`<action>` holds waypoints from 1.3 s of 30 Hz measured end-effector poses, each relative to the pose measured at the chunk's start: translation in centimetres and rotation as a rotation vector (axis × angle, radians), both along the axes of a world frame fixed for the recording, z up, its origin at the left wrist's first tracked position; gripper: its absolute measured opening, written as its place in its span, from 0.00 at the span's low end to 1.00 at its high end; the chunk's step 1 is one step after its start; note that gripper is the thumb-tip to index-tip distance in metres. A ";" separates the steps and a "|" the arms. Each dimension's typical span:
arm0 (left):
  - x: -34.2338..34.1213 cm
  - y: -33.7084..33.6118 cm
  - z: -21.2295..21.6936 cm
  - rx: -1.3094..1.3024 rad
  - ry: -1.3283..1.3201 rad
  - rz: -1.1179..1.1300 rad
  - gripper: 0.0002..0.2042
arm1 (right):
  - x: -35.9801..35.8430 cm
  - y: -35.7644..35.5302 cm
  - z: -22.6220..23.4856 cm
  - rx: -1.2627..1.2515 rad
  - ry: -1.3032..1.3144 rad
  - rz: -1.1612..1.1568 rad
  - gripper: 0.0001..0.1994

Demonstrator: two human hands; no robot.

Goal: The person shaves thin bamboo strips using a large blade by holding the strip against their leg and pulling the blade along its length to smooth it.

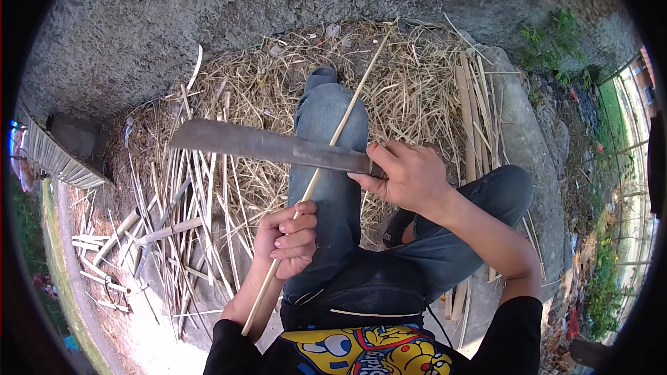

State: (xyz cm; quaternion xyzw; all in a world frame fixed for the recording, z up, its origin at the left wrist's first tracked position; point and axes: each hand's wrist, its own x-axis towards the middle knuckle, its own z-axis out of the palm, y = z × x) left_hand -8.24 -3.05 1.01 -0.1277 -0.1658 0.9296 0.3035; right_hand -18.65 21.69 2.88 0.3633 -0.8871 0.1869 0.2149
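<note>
My left hand [287, 239] is closed round a long, thin, pale bamboo strip [363, 83]. The strip slants from beside my left forearm up across my thigh to the far side. In my right hand [411, 175] is the handle end of a machete [257, 146]; most of the grip is hidden by my fingers. Its wide, dark blade points left and lies across the strip, over my jeans-covered leg [326, 121], just beyond my left hand. Whether the edge bites into the strip I cannot tell.
Pale shavings [257, 97] cover the ground ahead, up to a rough grey wall [243, 0]. Split bamboo strips [201, 201] lie heaped at left, with thicker bamboo pieces [170, 231] among them. More bamboo lengths [467, 118] lie at right beside a concrete edge [528, 139].
</note>
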 end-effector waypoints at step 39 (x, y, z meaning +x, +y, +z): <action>-0.2 1.0 0.1 -0.544 0.326 -0.053 0.17 | -3.3 -0.4 0.2 -0.139 -0.174 -0.136 0.21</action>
